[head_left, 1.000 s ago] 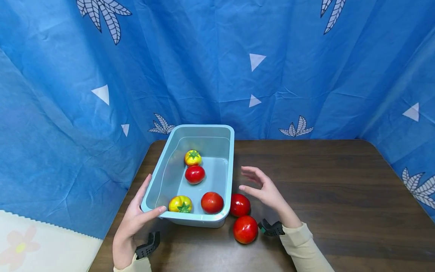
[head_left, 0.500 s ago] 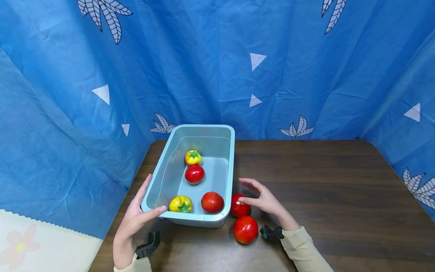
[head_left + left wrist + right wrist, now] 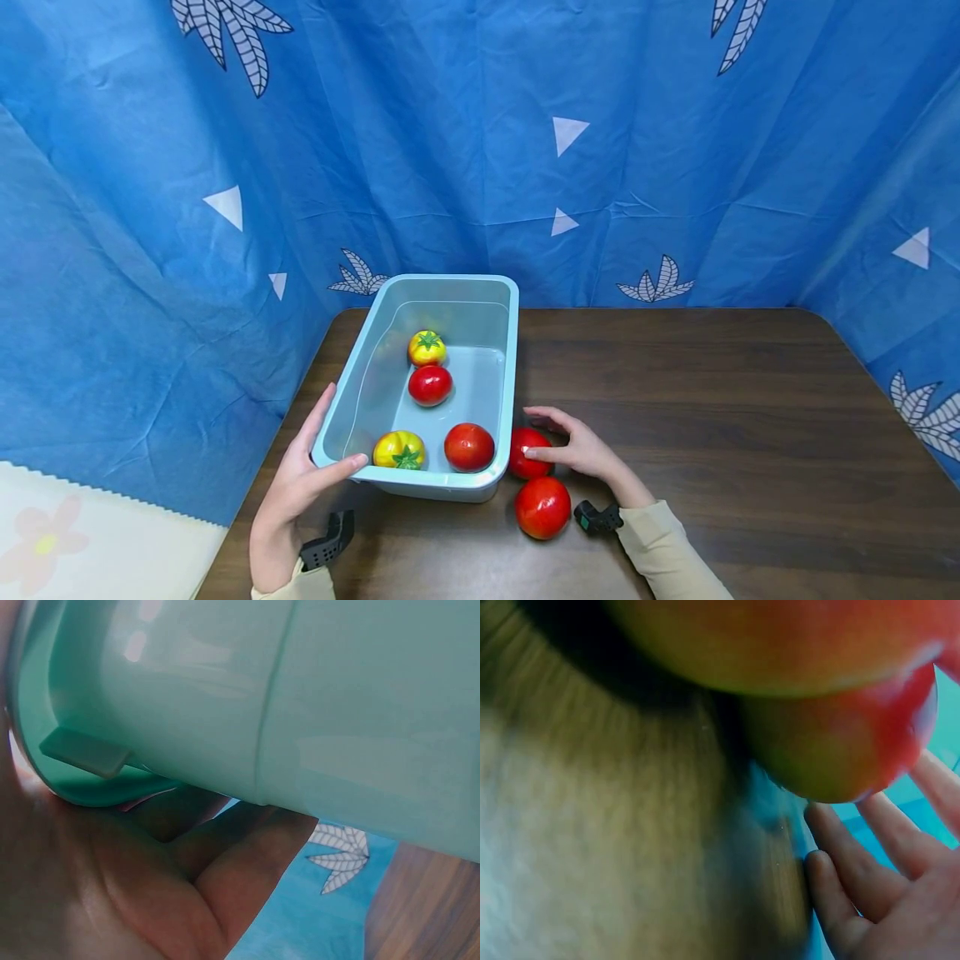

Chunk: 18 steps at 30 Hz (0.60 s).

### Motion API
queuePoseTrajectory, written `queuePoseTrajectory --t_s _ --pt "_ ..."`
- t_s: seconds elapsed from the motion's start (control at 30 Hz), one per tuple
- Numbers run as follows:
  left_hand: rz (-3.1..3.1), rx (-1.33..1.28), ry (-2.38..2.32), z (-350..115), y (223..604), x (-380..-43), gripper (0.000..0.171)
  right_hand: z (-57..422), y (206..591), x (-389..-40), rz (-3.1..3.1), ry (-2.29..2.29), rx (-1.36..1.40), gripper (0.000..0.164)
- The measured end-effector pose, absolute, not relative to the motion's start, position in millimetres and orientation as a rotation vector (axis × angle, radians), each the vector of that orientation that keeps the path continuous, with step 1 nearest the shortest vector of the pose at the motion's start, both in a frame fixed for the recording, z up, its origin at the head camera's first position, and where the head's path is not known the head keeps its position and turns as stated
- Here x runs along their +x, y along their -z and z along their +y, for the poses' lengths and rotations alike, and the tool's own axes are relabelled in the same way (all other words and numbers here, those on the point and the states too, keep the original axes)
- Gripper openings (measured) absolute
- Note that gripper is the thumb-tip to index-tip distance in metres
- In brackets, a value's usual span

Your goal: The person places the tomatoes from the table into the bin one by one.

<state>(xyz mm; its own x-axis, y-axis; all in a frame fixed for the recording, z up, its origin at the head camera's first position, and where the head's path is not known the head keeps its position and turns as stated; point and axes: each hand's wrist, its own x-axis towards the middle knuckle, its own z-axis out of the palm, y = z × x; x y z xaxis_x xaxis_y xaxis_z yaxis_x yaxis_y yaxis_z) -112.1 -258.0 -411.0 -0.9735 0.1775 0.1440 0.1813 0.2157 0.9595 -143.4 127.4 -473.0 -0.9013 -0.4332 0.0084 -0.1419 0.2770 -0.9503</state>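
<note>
My left hand (image 3: 296,475) holds the near-left corner of a light blue plastic bin (image 3: 508,367) in the head view. Its thumb lies over the rim, and in the left wrist view the fingers (image 3: 247,862) reach along the outer wall. Inside the bin are two red tomatoes and two yellow ones with green tops, such as this yellow tomato (image 3: 397,448). Beside the bin's near-right corner, my right hand (image 3: 583,450) has thumb and fingers around a glossy red tomato (image 3: 525,457) on the table. Another red tomato (image 3: 543,507) sits just nearer.
The dark wood table (image 3: 712,400) extends to the right of the hand. Blue patterned cloth (image 3: 450,150) hangs behind and at both sides. A pale cloth with a flower print (image 3: 97,533) lies at the lower left.
My right hand has come down and toward me, from above the tomato beside the bin to around it. The left hand and the bin have stayed put.
</note>
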Motion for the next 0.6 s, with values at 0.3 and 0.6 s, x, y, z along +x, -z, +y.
queuePoseTrajectory --t_s 0.3,0.6 --pt "-2.448 -0.362 1.937 -258.7 410.2 -112.0 0.094 128.5 472.5 -144.0 2.222 1.607 -0.544 0.052" --pt "-2.447 -0.358 1.945 -258.5 410.2 -111.7 0.094 129.7 471.4 -144.6 2.237 1.625 -0.548 0.049"
